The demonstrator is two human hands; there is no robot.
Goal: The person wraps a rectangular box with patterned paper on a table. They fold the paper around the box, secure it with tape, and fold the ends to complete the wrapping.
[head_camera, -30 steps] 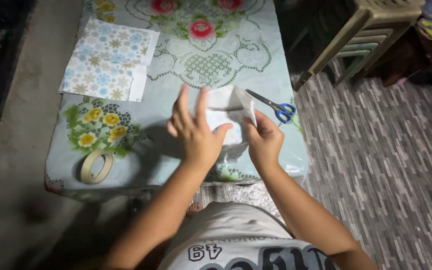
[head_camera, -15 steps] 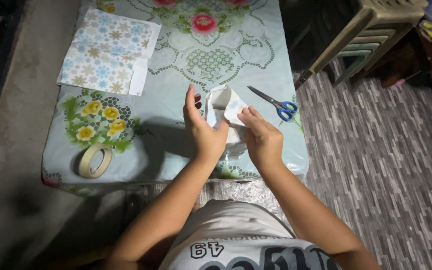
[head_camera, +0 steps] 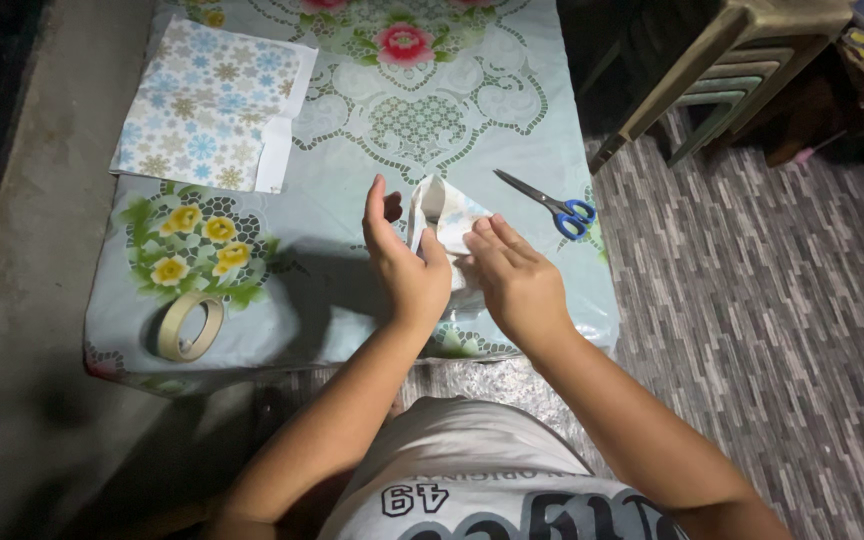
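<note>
Left hand (head_camera: 407, 265): I see it clamped on the folded paper (head_camera: 442, 215).
Right hand (head_camera: 514, 280): fingers pressing the fold.
Risk: I judge the paper may spring open if my pinch eases.

Blue-handled scissors (head_camera: 549, 205), a tape roll (head_camera: 189, 327) and snowflake-patterned paper (head_camera: 210, 105) lie on the floral tablecloth (head_camera: 432, 110).

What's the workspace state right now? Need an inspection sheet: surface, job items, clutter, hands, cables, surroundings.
Surface: low table under a glossy floral cover.
Job's things: folded patterned paper piece, held upright above the cover.
Clutter: snowflake-print paper sheet at far left; tape roll near left edge; blue-handled scissors, lying closed, at right.
Grippers: left hand holds the paper's left side; right hand presses its right side.
Cables: nothing seen.
Surroundings: striped floor; stacked plastic stools far right.
</note>
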